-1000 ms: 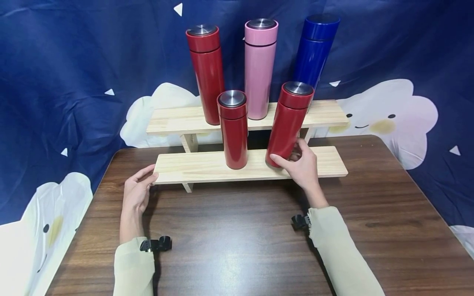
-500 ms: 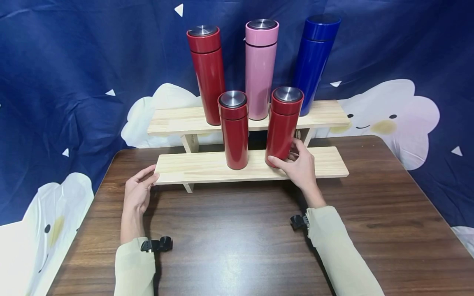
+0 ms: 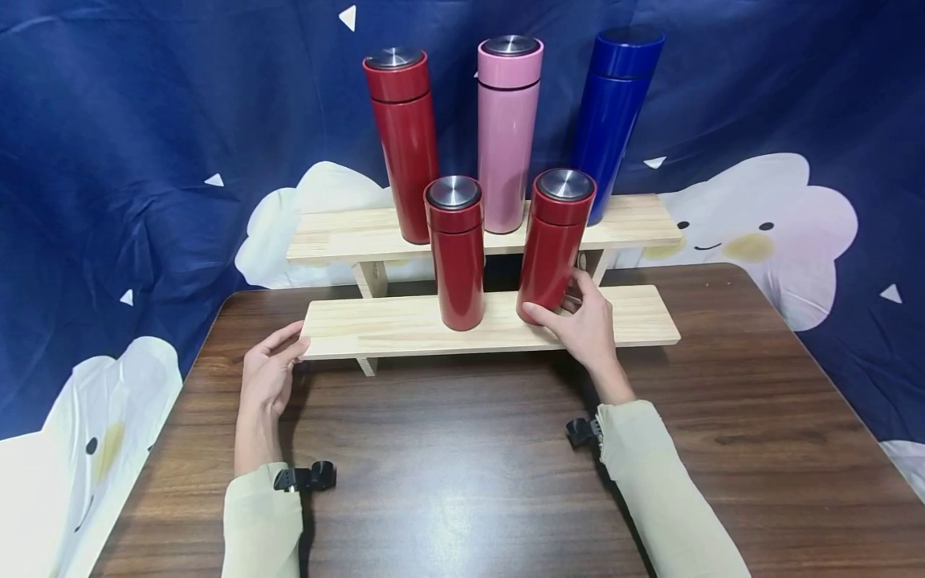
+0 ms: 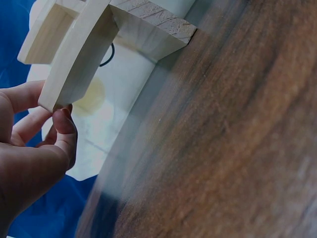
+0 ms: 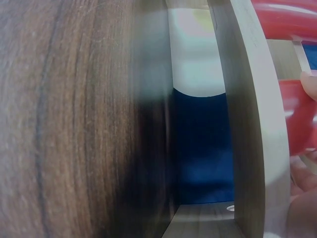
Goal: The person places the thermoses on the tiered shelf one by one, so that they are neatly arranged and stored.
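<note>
My right hand [image 3: 588, 325] grips the lower part of a red thermos bottle [image 3: 555, 249] on the right half of the lower board of a wooden two-tier shelf [image 3: 383, 325]. The bottle leans slightly right in the head view. At the board's left end, my left hand [image 3: 269, 377] pinches the corner between thumb and fingers; the left wrist view shows this hand [image 4: 34, 144] on the board end [image 4: 74, 64]. A second red thermos [image 3: 458, 265] stands left of the held one. In the right wrist view the held bottle [image 5: 297, 116] is partly cut off.
On the upper board [image 3: 332, 233] stand a red thermos [image 3: 406, 152], a pink thermos [image 3: 507, 152] and a blue thermos [image 3: 614, 120]. The shelf rests on a brown wooden table [image 3: 448, 466]. A blue curtain [image 3: 181, 104] with cloud prints hangs close behind.
The held red thermos has swung from a clear rightward tilt to nearly upright, its top moving left. My right hand has shifted slightly left. The left hand stays at the board's end.
</note>
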`<action>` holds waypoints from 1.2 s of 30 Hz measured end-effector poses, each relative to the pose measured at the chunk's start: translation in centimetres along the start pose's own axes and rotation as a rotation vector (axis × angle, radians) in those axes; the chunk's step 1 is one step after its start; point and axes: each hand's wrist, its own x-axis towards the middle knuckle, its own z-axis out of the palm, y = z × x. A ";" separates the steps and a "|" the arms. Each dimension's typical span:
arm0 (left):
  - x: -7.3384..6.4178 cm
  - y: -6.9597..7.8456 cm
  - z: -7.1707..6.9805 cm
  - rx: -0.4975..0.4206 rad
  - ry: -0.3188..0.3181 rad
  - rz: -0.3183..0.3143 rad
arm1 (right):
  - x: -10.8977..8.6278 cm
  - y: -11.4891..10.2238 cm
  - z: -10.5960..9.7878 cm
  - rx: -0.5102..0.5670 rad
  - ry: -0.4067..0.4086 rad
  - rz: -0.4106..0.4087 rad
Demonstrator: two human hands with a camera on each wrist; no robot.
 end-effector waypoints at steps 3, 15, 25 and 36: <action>0.0 0.0 0.0 -0.002 -0.002 0.005 | 0.0 0.0 0.0 0.001 -0.002 0.001; 0.1 0.1 0.1 -0.004 0.001 0.003 | 0.0 -0.3 0.0 -0.001 -0.001 0.000; 0.2 0.2 0.1 -0.011 -0.004 0.003 | -0.1 -0.4 0.1 0.022 -0.008 0.008; 0.1 0.4 -0.2 0.046 0.018 -0.004 | -0.4 -2.2 -0.2 0.058 -0.059 0.058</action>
